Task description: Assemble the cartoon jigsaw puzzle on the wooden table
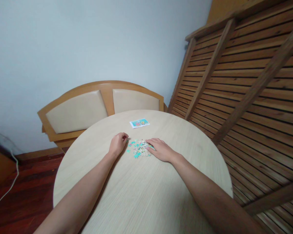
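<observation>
Small jigsaw puzzle pieces (pixel 139 149), turquoise, white and multicoloured, lie in a loose heap on the round table (pixel 127 191). At the heap's left edge rests my left hand (pixel 118 144), its fingers curled together; whether a piece is pinched in them is too small to make out. My right hand (pixel 160 149) lies palm down on the right side of the heap, fingers stretched out and touching the pieces there. Beyond both hands, a picture card (pixel 139 123) with a turquoise cartoon scene lies flat on the table.
A wooden headboard (pixel 107 86) with cream padded panels stands behind the table against a pale wall (pixel 88 42). Slatted wooden panels (pixel 249 81) lean close along the right side. To the left, a white cable (pixel 14 182) hangs above the dark red floor (pixel 36 188).
</observation>
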Demonstrator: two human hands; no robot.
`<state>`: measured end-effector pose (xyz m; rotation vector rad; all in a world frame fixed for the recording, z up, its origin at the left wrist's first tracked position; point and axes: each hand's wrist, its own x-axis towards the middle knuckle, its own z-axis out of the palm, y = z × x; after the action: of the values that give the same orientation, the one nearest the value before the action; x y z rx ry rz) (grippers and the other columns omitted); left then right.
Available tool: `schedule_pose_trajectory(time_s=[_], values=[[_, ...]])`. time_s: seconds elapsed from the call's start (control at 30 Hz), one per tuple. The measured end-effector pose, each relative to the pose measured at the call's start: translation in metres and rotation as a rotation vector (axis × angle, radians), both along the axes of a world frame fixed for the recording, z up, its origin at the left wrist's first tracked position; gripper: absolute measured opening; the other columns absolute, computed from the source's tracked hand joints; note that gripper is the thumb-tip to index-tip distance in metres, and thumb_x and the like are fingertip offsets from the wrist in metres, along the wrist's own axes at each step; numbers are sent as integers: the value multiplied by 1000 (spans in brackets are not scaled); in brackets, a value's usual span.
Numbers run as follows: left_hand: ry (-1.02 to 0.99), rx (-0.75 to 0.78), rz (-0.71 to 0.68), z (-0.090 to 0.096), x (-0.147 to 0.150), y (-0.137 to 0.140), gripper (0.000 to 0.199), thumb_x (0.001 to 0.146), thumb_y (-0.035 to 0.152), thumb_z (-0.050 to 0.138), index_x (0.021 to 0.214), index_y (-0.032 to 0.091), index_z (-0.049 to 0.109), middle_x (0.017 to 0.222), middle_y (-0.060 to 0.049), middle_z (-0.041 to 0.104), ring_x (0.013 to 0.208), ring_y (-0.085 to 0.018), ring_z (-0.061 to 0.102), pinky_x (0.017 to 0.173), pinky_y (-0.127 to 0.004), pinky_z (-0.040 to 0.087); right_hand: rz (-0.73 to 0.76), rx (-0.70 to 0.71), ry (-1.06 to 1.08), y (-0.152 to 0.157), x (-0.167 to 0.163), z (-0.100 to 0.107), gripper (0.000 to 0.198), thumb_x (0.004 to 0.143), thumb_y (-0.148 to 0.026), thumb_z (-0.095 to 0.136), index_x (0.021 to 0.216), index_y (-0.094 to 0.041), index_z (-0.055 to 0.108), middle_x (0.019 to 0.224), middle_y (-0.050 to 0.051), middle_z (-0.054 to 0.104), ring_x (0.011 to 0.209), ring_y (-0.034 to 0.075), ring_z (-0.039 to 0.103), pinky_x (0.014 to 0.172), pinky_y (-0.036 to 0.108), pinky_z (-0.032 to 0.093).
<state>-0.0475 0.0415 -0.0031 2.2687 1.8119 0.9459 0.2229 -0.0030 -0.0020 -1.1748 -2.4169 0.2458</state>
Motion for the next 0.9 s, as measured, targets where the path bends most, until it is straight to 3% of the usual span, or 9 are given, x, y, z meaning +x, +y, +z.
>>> schedule_pose_trajectory(time_s=[0.13, 0.3, 0.47, 0.67, 0.9], values=[[29, -36, -9, -2, 2, -1, 14, 87, 19, 57, 92, 20, 70, 97, -6, 75, 89, -20, 68, 78, -28, 49, -65, -2, -22, 1, 2, -1, 47, 100, -47, 42, 136, -21, 57, 136, 11, 61, 128, 28, 50, 109, 44, 37], [77, -57, -5, -1, 8, -7, 18, 91, 28, 56, 97, 22, 71, 99, -6, 75, 92, -23, 68, 77, -30, 49, -68, -46, -51, 0, -5, -2, 55, 100, -54, 36, 148, -28, 44, 153, 7, 44, 143, 33, 33, 116, 54, 24], [121, 47, -211, 2, 24, -17, 28, 96, 33, 49, 110, 20, 71, 112, -8, 73, 107, -24, 64, 95, -33, 47, -7, -88, -74, -3, -15, -2, 52, 101, -57, 32, 146, -35, 47, 155, 5, 43, 144, 35, 31, 116, 63, 15], [173, 44, -413, 4, 40, -26, 27, 97, 31, 50, 106, 21, 73, 109, -6, 74, 105, -22, 64, 98, -33, 45, 8, -106, -11, -2, -13, -5, 49, 101, -53, 35, 146, -36, 46, 153, 3, 46, 143, 32, 33, 117, 60, 17], [176, 54, -477, 2, 37, -27, 25, 97, 29, 51, 103, 21, 74, 112, -5, 74, 105, -22, 64, 98, -35, 45, 4, -107, 155, 6, -12, -11, 43, 100, -46, 43, 137, -29, 58, 141, 4, 59, 134, 27, 46, 115, 50, 30]])
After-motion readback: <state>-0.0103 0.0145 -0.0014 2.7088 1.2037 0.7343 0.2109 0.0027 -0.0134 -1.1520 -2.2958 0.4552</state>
